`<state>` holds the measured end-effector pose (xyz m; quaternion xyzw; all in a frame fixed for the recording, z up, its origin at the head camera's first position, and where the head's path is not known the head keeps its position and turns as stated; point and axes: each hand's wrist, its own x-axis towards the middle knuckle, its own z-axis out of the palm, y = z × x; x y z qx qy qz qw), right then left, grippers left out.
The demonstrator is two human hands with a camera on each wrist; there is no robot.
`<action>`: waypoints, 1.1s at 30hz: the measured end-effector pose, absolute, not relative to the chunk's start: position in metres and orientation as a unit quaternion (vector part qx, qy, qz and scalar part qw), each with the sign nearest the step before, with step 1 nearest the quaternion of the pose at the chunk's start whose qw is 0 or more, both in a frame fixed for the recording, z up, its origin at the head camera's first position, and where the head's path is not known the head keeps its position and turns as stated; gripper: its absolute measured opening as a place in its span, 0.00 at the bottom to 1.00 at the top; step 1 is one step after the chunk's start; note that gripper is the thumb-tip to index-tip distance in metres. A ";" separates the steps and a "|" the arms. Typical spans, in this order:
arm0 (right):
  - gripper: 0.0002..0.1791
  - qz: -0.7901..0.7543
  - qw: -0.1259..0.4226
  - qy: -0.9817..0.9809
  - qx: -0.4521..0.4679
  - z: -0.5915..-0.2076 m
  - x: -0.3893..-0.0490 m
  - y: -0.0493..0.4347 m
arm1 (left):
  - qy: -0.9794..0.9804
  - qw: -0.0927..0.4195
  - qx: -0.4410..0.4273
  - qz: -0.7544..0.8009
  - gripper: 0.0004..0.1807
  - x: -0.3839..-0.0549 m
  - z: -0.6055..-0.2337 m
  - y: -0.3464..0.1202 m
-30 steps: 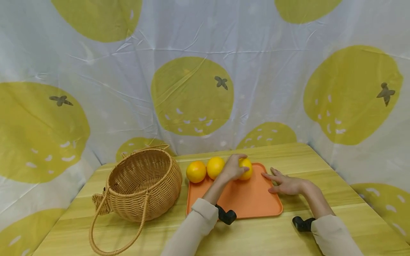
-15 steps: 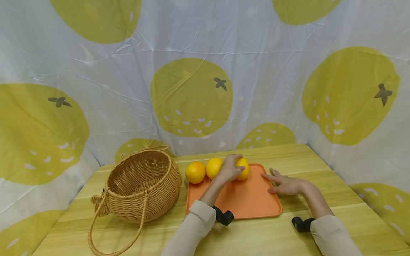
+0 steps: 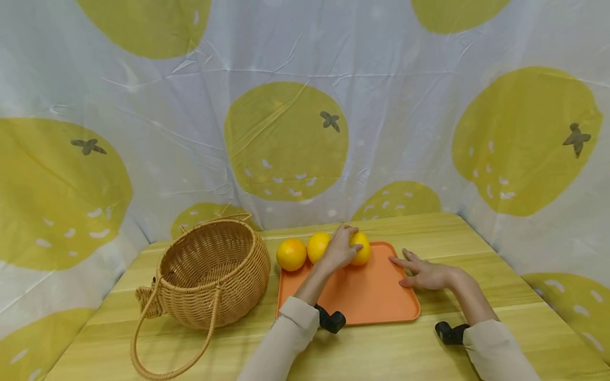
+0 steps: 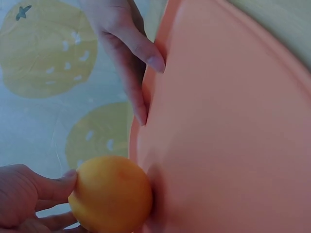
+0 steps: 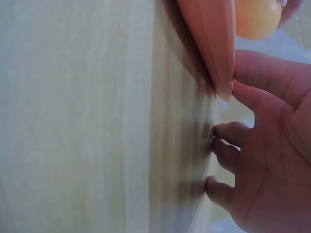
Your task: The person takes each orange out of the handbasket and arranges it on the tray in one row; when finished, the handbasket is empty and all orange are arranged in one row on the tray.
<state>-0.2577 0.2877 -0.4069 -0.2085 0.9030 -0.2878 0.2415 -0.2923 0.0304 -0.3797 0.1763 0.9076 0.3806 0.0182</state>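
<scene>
My left hand (image 3: 338, 250) grips the rightmost orange (image 3: 361, 250), thumb and fingers around it, at the back of the coral tray (image 3: 376, 296). The left wrist view shows this orange (image 4: 114, 194) low over the tray's surface, with the fingers at its side. Two more oranges, a left one (image 3: 291, 255) and a middle one (image 3: 317, 246), stand in a row along the tray's back left; the hand partly covers the middle one. My right hand (image 3: 429, 274) lies at the tray's right edge with spread fingers, thumb and forefinger touching the rim and the other fingertips on the table (image 5: 180, 126).
A round wicker basket (image 3: 243, 296) stands left of the tray, its opening tipped toward me and its handle (image 3: 135, 338) hanging down in front. A fruit-print cloth (image 3: 391, 116) hangs behind the wooden table.
My left hand has shifted the orange it grips slightly to the left, toward the other two. My right hand, the tray and the basket have stayed in place.
</scene>
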 end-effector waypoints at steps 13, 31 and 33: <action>0.44 -0.286 0.245 0.902 -0.209 -0.407 -0.258 0.287 | 0.908 0.014 0.168 0.384 0.28 -0.289 -0.379 0.024; 0.43 -0.333 0.243 0.888 -0.203 -0.407 -0.258 0.296 | 0.882 -0.009 0.189 0.431 0.29 -0.255 -0.355 -0.054; 0.41 -0.357 0.228 0.883 -0.202 -0.405 -0.259 0.299 | 0.881 -0.012 0.187 0.433 0.30 -0.253 -0.356 -0.063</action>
